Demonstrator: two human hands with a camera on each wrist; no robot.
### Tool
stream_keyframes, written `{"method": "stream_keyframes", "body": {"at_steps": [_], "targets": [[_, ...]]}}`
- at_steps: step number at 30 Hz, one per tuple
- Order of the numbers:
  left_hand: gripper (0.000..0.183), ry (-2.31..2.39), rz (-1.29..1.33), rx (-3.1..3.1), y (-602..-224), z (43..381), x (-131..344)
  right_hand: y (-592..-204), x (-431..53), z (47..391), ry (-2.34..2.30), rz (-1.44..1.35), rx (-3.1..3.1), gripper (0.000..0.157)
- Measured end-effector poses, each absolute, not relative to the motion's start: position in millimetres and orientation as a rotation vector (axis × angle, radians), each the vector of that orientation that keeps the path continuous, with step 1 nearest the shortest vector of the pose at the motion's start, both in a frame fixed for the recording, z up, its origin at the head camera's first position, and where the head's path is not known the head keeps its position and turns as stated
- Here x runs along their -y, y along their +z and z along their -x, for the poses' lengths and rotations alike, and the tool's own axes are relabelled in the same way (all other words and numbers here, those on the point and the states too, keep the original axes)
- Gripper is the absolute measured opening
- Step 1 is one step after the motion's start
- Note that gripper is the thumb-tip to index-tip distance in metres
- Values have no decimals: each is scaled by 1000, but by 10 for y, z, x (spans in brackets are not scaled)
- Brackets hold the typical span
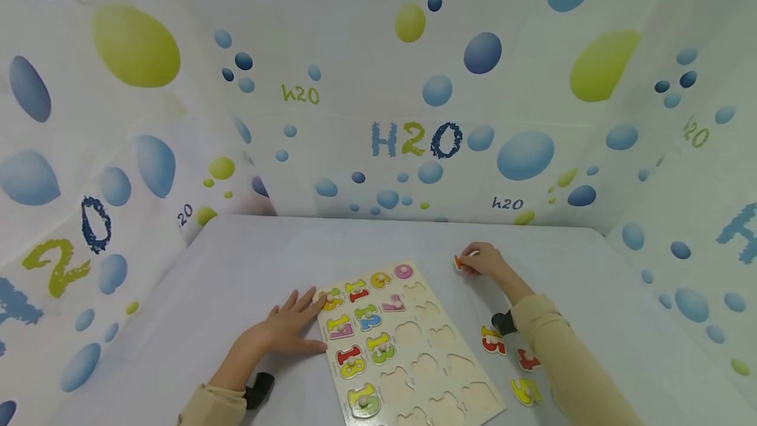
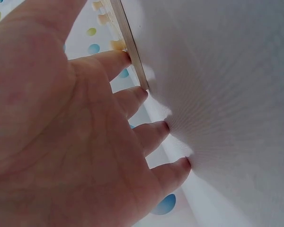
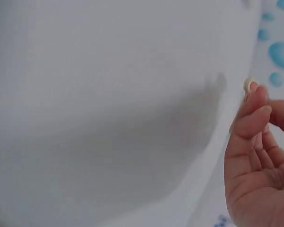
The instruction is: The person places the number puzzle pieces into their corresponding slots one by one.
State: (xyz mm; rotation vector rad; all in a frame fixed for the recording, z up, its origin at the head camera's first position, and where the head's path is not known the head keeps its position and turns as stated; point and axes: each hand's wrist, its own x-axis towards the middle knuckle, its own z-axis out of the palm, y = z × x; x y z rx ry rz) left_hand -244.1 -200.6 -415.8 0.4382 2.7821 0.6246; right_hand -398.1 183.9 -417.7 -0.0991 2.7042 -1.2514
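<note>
A wooden number puzzle board (image 1: 422, 350) lies at an angle on the white table. My left hand (image 1: 286, 329) rests at its left side with fingers spread; in the left wrist view, fingertips meet the board's edge (image 2: 132, 47) and the tabletop. Past the board's far right corner, my right hand (image 1: 483, 260) pinches a small orange-red puzzle piece (image 1: 457, 263) between thumb and fingers. In the right wrist view a pale edge of that piece (image 3: 249, 85) sticks out beyond the fingertips; the number on it is hidden.
Colourful knobbed number pieces (image 1: 352, 361) fill the board's left column and far end; several recesses are bare. Loose pieces lie right of the board: a red-and-yellow one (image 1: 493, 340), a red one (image 1: 528, 359) and a yellow one (image 1: 526, 391). A patterned curtain (image 1: 355, 104) hangs behind the table.
</note>
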Motion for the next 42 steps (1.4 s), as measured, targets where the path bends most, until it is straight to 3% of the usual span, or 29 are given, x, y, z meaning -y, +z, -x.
{"method": "stream_keyframes", "body": {"at_steps": [6, 12, 33, 39, 42], "targets": [[90, 636, -430, -2788, -4175, 2396, 2061, -4151, -1349, 3775, -1343, 439, -2412, 10], [90, 640, -434, -2790, -4206, 2408, 2061, -4189, -1087, 3641, -1292, 449, -2423, 8], [89, 597, -445, -2795, -4139, 2503, 1980, -4142, -1002, 3623, -1078, 369, -2542, 13], [90, 581, -446, -2796, -4150, 2507, 1990, -4160, -1051, 3614, -1118, 408, -2507, 8], [90, 582, -454, -2798, -4149, 2511, 2000, -4115, -1151, 3586, -1207, 464, -2429, 17]]}}
